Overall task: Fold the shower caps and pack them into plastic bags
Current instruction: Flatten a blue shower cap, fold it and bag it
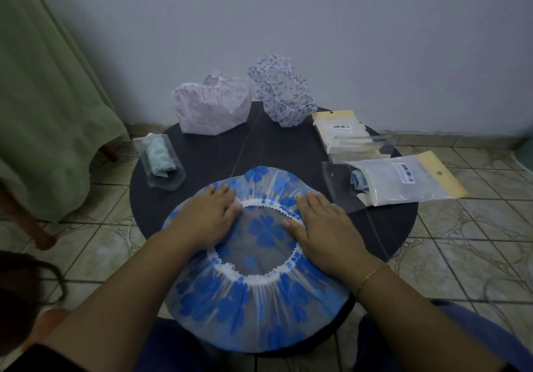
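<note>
Fingers straight and close together, both my hands lie flat on the blue-flowered shower cap (253, 293), pinching nothing. My left hand (206, 217) presses the gathered plastic on the left of the white elastic opening; my right hand (323, 227) presses the right side, its thumb reaching over the elastic rim. A thin gold bracelet (372, 278) sits on my right wrist.

The cap is spread opening-up on the near half of a round dark table (288, 146), its near edge hanging over the table's rim. At the far edge stand a pink-printed cap (212, 107) and a purple-printed cap (284, 94), both unfolded. On the left lies a clear bag holding a rolled green cap (160, 159). On the right lie a stack of plastic bags (344, 135) and a packed bag with a yellow header (403, 181). Patterned floor tiles (461, 242) surround the table, a pale wall (346, 25) stands behind, and green cloth (43, 97) hangs at left.
</note>
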